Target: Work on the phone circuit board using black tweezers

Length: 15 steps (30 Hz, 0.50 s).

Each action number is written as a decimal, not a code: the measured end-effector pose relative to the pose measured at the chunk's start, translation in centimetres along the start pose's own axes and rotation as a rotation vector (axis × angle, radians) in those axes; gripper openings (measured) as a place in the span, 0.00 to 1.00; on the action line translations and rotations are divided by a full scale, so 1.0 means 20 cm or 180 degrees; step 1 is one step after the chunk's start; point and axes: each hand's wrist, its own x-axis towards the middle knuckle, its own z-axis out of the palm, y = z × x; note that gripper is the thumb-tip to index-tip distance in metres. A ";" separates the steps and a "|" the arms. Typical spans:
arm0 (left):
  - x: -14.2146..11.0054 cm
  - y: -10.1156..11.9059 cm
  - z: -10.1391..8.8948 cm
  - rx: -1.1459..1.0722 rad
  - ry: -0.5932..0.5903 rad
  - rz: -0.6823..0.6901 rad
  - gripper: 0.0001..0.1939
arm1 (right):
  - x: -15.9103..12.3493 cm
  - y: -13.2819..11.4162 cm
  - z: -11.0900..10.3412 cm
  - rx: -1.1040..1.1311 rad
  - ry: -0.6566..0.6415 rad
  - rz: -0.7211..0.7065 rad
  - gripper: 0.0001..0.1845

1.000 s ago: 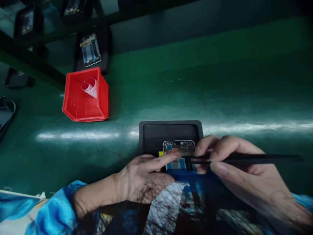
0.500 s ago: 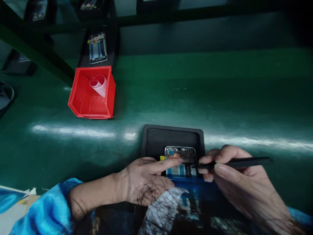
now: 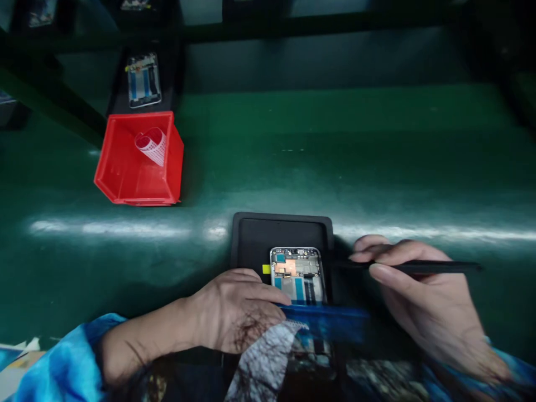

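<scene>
Pinching a thin black stylus (image 3: 422, 268) in our right hand (image 3: 422, 304) at the lower right of the frame, we point its tip toward the opened phone (image 3: 298, 276) lying in a black tray (image 3: 251, 240) on the green surface (image 3: 377, 167). Our left hand (image 3: 238, 307), fingers loosely curled, rests against the phone's near edge. At upper left sits a red bin (image 3: 125, 178). We read no writing.

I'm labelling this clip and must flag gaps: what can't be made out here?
- Phone frame: near end hidden by the left hand and the blue edge, head view.
- Black stylus: tip blurred against the dark tray.
- Right hand: wrist cut off by the picture's edge.
</scene>
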 end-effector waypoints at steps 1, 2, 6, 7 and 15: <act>0.00 0.00 -0.01 -0.0171 0.0060 -0.0003 0.09 | 0.00 0.02 -0.02 -0.0094 -0.0014 -0.0001 0.07; 0.01 0.00 -0.02 -0.0351 0.0109 -0.0018 0.08 | 0.00 0.04 -0.04 -0.0182 -0.0042 0.0001 0.07; 0.03 0.01 -0.05 -0.0789 0.0197 -0.0153 0.07 | -0.01 0.09 -0.06 -0.0399 -0.0144 -0.0036 0.07; 0.03 0.01 -0.05 -0.0846 0.0220 -0.0181 0.07 | -0.02 0.09 -0.05 -0.0427 -0.0139 -0.0063 0.07; 0.05 0.00 -0.07 -0.0842 0.0192 -0.0086 0.09 | -0.02 0.09 -0.04 -0.0610 -0.0106 -0.0245 0.08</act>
